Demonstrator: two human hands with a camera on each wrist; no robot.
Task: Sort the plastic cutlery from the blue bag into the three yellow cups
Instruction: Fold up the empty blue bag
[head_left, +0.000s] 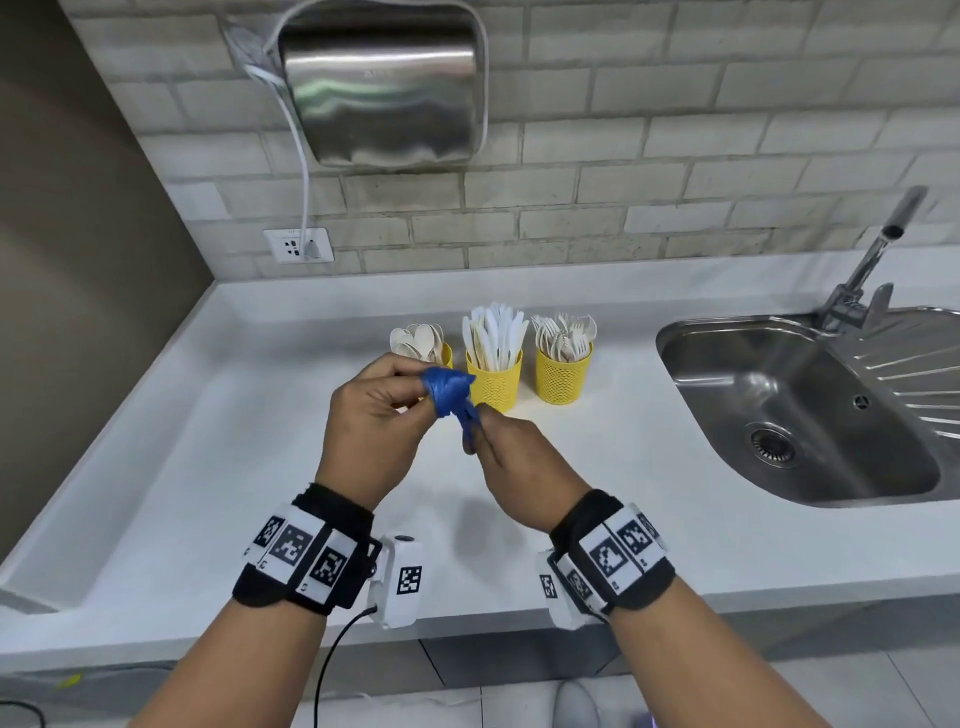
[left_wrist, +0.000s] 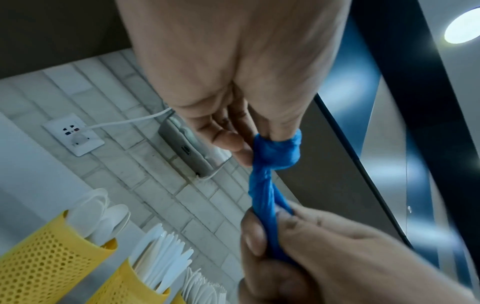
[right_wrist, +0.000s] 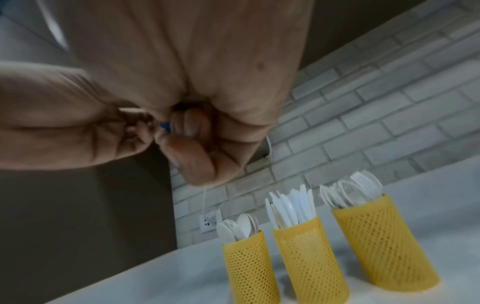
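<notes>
The blue bag (head_left: 451, 397) is twisted into a thin rope, held in the air above the counter in front of the cups. Its upper end is wound round the fingers of my left hand (head_left: 400, 387), as the left wrist view shows on the bag (left_wrist: 275, 152). My right hand (head_left: 483, 423) pinches the lower end (left_wrist: 267, 216). Three yellow perforated cups stand in a row: the left cup (head_left: 445, 357) holds spoons (right_wrist: 237, 227), the middle cup (head_left: 496, 384) knives (right_wrist: 292, 207), the right cup (head_left: 562, 376) forks (right_wrist: 353, 190).
A steel sink (head_left: 795, 405) with a tap (head_left: 872, 260) lies to the right on the white counter (head_left: 208, 441). A hand dryer (head_left: 382, 83) hangs on the brick wall, its cable running to a socket (head_left: 298, 245).
</notes>
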